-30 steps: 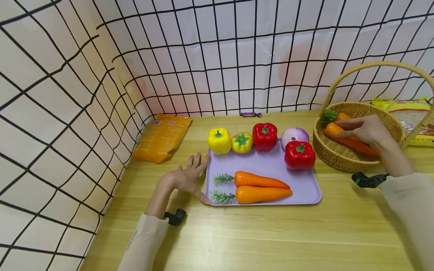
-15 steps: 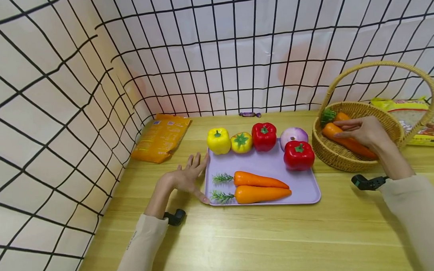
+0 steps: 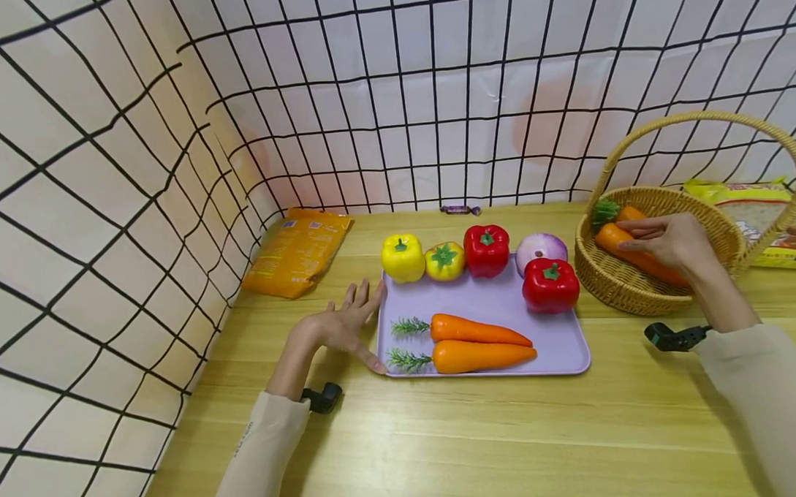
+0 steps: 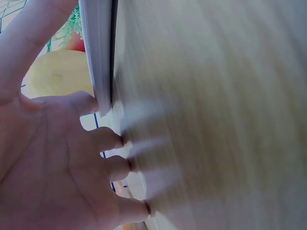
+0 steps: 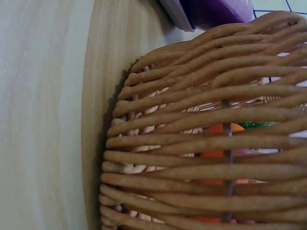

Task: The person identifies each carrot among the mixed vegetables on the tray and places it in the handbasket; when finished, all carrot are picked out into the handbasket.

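Note:
In the head view my right hand [image 3: 677, 244] reaches into the wicker basket [image 3: 600, 285] and pinches the near orange carrot [image 3: 613, 236] between thumb and fingers. Another carrot [image 3: 631, 213] lies behind it, partly hidden. The right wrist view is filled by the basket's woven wall [image 5: 182, 163]; orange shows through the gaps and the hand's grip is mostly hidden. My left hand [image 3: 338, 329] is spread at the left edge of the lilac tray [image 3: 562, 349], thumb and index finger touching its rim. Two carrots [image 3: 476, 328] with green tops lie side by side on that tray.
Along the tray's back are a yellow bell pepper [image 3: 402, 258], a yellow-green fruit [image 3: 444, 261], red bell peppers [image 3: 486, 251] and a purple onion [image 3: 541, 251]. An orange packet [image 3: 298, 253], a purple candy [image 3: 460, 210] and a yellow bag [image 3: 766, 221] stand around. Gridded walls enclose the table.
Almost nothing has moved. My right hand keeps its grip on the carrot inside the basket, and my left hand stays at the tray's edge.

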The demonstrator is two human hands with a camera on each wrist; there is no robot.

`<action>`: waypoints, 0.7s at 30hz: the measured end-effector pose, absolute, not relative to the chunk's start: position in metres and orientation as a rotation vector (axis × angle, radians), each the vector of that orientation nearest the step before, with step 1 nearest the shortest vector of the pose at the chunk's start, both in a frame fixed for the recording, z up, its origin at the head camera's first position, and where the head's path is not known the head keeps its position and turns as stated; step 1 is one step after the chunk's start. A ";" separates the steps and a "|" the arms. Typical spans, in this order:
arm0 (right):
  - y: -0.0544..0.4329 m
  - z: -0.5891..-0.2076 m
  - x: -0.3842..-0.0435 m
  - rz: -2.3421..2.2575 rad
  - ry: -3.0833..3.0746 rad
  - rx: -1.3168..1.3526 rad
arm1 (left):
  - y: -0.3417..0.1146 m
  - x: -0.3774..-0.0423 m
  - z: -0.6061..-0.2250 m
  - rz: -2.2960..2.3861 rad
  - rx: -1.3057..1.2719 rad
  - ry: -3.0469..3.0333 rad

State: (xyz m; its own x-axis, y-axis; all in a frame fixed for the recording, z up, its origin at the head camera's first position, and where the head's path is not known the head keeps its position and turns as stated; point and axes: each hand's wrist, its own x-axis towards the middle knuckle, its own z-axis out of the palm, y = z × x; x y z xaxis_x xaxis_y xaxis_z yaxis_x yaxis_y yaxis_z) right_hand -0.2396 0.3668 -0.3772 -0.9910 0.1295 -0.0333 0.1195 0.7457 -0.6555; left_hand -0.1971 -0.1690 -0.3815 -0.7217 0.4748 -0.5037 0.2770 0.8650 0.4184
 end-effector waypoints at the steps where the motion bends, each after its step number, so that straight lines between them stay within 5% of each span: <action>1: 0.367 -0.378 -0.239 1.106 -2.916 -0.208 | -0.169 -0.197 -0.382 0.419 0.542 2.413; 21: 0.364 -0.382 -0.237 1.361 -2.791 -0.241 | -0.171 -0.197 -0.382 0.428 0.535 2.405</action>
